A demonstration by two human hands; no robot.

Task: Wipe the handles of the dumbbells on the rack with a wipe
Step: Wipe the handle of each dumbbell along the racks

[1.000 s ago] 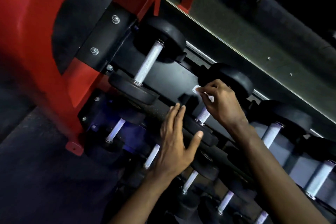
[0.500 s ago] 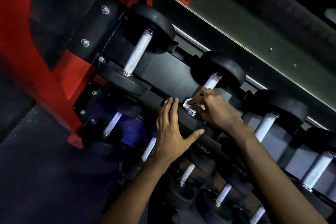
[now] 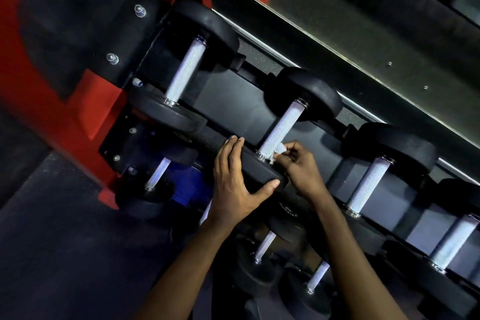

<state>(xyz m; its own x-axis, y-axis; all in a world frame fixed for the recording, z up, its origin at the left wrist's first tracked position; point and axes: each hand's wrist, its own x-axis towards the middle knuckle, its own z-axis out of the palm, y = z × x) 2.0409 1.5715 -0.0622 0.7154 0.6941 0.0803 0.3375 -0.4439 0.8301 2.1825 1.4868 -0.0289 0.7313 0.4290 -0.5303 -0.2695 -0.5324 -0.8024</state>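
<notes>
Red-framed rack [image 3: 85, 112], four black-headed dumbbells [image 3: 205, 23] along its top tier, at least three lower handles [image 3: 157, 174] showing beneath. Second dumbbell [image 3: 311, 93] from the rack's left end: knurled silver handle [image 3: 281, 127], bright against the dark shelf. Left hand [image 3: 233, 184] flat on its near head, fingers straight, thumb spread. Right hand [image 3: 298, 166] pinching a small crumpled white wipe [image 3: 279, 150] against that handle's near end.
</notes>
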